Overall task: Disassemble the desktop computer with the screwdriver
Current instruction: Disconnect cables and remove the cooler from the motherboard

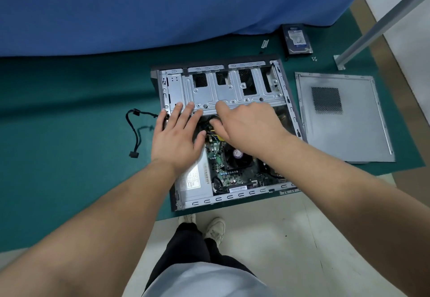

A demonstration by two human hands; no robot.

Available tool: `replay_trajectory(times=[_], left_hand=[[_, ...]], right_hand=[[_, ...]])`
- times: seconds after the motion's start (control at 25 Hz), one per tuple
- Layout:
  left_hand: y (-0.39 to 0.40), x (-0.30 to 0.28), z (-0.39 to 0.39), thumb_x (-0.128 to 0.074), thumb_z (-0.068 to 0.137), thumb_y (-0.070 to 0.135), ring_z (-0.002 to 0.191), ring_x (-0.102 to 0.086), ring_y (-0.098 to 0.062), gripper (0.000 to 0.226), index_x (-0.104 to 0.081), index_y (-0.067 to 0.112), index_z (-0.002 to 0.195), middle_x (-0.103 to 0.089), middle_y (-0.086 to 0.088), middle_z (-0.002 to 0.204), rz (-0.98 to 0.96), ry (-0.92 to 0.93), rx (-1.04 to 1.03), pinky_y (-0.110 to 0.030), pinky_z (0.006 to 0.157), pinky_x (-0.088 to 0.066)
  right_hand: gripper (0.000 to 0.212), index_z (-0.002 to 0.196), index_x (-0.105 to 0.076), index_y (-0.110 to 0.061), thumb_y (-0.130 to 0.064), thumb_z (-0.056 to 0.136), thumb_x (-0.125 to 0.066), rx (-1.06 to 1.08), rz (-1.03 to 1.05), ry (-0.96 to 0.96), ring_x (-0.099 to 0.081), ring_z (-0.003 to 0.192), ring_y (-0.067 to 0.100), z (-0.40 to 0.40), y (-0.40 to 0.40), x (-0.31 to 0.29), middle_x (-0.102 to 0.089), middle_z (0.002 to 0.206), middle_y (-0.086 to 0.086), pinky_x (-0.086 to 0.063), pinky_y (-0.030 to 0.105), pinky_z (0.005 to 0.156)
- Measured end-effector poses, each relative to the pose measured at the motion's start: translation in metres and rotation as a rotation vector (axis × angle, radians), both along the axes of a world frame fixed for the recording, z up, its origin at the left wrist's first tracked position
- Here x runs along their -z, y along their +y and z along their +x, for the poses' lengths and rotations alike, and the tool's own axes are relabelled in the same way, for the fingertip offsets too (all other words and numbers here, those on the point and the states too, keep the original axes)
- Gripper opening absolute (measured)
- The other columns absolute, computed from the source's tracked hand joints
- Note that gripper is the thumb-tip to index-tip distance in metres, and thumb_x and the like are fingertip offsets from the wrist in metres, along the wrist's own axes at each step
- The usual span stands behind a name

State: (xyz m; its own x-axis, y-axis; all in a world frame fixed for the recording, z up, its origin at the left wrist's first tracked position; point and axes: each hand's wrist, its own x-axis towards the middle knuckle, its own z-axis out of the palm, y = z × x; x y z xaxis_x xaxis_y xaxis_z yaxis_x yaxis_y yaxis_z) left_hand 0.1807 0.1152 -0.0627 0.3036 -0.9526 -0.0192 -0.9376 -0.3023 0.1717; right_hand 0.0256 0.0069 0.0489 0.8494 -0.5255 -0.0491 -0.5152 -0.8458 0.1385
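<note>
The desktop computer [229,133] lies opened mid-frame on the green mat [69,133]. Left hand [176,133] rests flat, fingers straight, on the drive cage [232,87]; right hand [244,126] digs into the cables (whether it's pinching anything is hidden). No screwdriver in sight. Yanking blind could tear a connector.

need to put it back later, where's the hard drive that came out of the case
In the head view the hard drive lies on the green mat at the upper right, beyond the open computer case, against the blue cloth, with loose screws beside it.
</note>
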Motion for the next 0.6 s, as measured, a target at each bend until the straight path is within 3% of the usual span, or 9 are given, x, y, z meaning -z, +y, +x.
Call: replay_trajectory(times=[0.08,0.16,0.24,0.32,0.4,0.48,0.56,0.6], left_hand=[[0.0,0.001,-0.001,-0.024,0.105,0.052,0.158,-0.013,-0.017,0.057,-0.029,0.033,0.159,-0.025,0.008,0.169,-0.009,-0.001,-0.001,-0.049,0.127,-0.004],[-0.001,0.0,0.0,-0.025,0.106,0.049,0.158,-0.014,-0.018,0.056,-0.029,0.033,0.159,-0.025,0.008,0.169,-0.012,-0.003,0.0,-0.049,0.127,-0.005],[-0.001,0.0,0.0,-0.026,0.106,0.047,0.158,-0.015,-0.019,0.055,-0.029,0.033,0.159,-0.025,0.008,0.169,-0.02,0.003,-0.004,-0.049,0.128,-0.005],[0.0,0.001,0.0,-0.027,0.106,0.046,0.158,-0.015,-0.019,0.054,-0.03,0.034,0.159,-0.026,0.008,0.169,-0.036,0.013,-0.007,-0.048,0.128,-0.004],[0.0,0.002,0.001,-0.029,0.106,0.044,0.158,-0.016,-0.019,0.054,-0.031,0.034,0.159,-0.027,0.009,0.168,-0.046,0.017,-0.014,-0.047,0.128,-0.003],[0.0,0.003,0.001,-0.03,0.107,0.043,0.157,-0.016,-0.019,0.053,-0.031,0.035,0.159,-0.027,0.009,0.168,-0.044,0.018,-0.018,-0.047,0.128,-0.003],[-0.001,0.003,0.001,-0.03,0.107,0.042,0.158,-0.015,-0.019,0.052,-0.031,0.036,0.159,-0.027,0.01,0.168,-0.039,0.027,-0.026,-0.047,0.128,-0.003],[-0.001,0.002,0.001,-0.03,0.107,0.042,0.158,-0.014,-0.019,0.052,-0.031,0.036,0.159,-0.026,0.011,0.168,-0.037,0.036,-0.031,-0.047,0.128,-0.002]], right_hand=[[0.025,0.105,-0.05,-0.013,-0.036,0.098,-0.047,-0.256,0.208,-0.008,-0.053,0.071,0.03,-0.004,-0.011,-0.003,-0.045,0.073,0.001,-0.036,0.037,0.062],[0.026,0.107,-0.051,-0.014,-0.035,0.093,-0.048,-0.371,0.329,-0.011,-0.045,0.078,0.026,-0.008,-0.018,-0.01,-0.044,0.08,0.0,-0.038,0.039,0.07],[0.037,0.112,-0.051,-0.018,-0.049,0.099,-0.038,-0.235,0.186,-0.024,-0.055,0.076,0.029,-0.009,-0.013,-0.009,-0.049,0.075,0.002,-0.035,0.034,0.059],[0.057,0.111,-0.055,-0.021,-0.068,0.101,-0.024,-0.011,-0.016,-0.023,-0.064,0.066,0.031,-0.008,-0.007,-0.003,-0.057,0.065,0.005,-0.022,0.028,0.049],[0.055,0.113,-0.055,-0.019,-0.064,0.103,-0.025,0.056,-0.034,-0.001,-0.066,0.067,0.034,-0.003,-0.007,0.001,-0.063,0.068,0.008,-0.018,0.028,0.047],[0.037,0.119,-0.049,-0.015,-0.045,0.104,-0.035,-0.145,0.068,0.029,-0.062,0.073,0.035,-0.001,-0.012,0.0,-0.058,0.073,0.008,-0.031,0.035,0.052],[0.036,0.123,-0.05,-0.014,-0.036,0.096,-0.041,-0.405,0.18,0.071,-0.056,0.082,0.033,-0.004,-0.015,-0.006,-0.057,0.084,0.006,-0.044,0.042,0.07],[0.038,0.125,-0.051,-0.016,-0.036,0.093,-0.043,-0.429,0.206,0.08,-0.055,0.085,0.031,-0.006,-0.015,-0.009,-0.058,0.088,0.006,-0.046,0.043,0.076]])
